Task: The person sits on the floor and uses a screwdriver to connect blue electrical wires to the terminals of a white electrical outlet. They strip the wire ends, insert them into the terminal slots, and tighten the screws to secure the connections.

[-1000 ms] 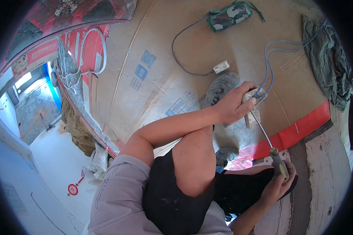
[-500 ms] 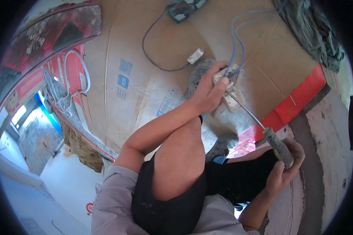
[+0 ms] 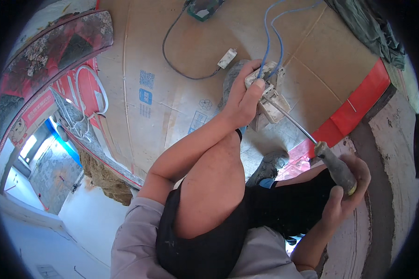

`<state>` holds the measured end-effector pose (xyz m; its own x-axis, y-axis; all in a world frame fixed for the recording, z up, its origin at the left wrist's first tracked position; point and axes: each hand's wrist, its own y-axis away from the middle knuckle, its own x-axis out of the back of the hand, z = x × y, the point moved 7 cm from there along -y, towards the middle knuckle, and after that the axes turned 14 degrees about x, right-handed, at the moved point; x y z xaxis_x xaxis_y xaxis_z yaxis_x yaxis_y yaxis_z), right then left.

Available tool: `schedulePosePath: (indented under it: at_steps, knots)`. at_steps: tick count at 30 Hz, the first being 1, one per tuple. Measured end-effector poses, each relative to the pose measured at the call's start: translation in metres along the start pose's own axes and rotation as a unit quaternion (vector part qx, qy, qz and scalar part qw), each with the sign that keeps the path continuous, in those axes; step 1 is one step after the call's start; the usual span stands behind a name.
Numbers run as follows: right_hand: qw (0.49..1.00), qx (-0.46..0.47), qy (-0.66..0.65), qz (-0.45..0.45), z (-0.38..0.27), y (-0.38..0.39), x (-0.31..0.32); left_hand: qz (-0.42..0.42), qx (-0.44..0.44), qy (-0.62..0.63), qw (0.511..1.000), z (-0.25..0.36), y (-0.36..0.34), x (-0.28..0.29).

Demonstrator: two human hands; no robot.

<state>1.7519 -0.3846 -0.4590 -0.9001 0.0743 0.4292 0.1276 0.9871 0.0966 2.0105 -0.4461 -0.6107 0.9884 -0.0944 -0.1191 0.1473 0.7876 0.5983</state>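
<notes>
My left hand (image 3: 242, 100) grips a dusty white electrical socket box (image 3: 275, 105), fingers round its left side and thumb on top. Two blue wires (image 3: 280, 43) run into its upper end, beside the thumb. From the lower right a screwdriver (image 3: 333, 162) reaches over with its long metal shaft. Its tip meets the box near my left thumb; the exact contact point is too small to make out. Round the back end of its worn grey handle, the fingers and thumb of my right hand (image 3: 342, 197) are closed.
Brown cardboard (image 3: 181, 56) covers the surface in front of me. A white plug (image 3: 227, 58) on a dark cable lies on it, leading to a green device (image 3: 204, 8). Dark green cloth (image 3: 365, 30) lies at the far right, above a red strip (image 3: 354, 111). My shoe (image 3: 268, 167) is below the box.
The box and my left hand shift slightly up and left in the picture. My right hand sits a little further right and lower, still on the screwdriver. The surroundings also shift slightly.
</notes>
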Motion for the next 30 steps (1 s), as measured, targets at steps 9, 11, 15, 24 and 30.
schedulePosePath:
  at_steps: [9, 11, 15, 24, 30]
  knots:
    - [1.000, -0.010, 0.023, -0.012, -0.002, -0.001, 0.001, 0.005, -0.008, -0.026, 1.000, -0.004, 0.001, 0.001]
    - [0.995, -0.091, 0.038, -0.022, 0.017, 0.012, 0.014, 0.002, -0.009, -0.029, 1.000, -0.005, 0.000, 0.002]
    - [1.000, -0.022, -0.009, -0.013, 0.002, 0.001, 0.000, 0.010, -0.023, -0.030, 0.999, -0.003, -0.001, 0.003]
    - [0.999, -0.029, -0.024, 0.031, 0.005, -0.001, -0.002, 0.014, -0.031, -0.046, 0.998, -0.005, 0.001, 0.004]
    - [0.989, -0.136, 0.046, -0.044, 0.024, 0.009, 0.008, 0.012, -0.032, -0.035, 0.999, -0.003, 0.000, 0.005]
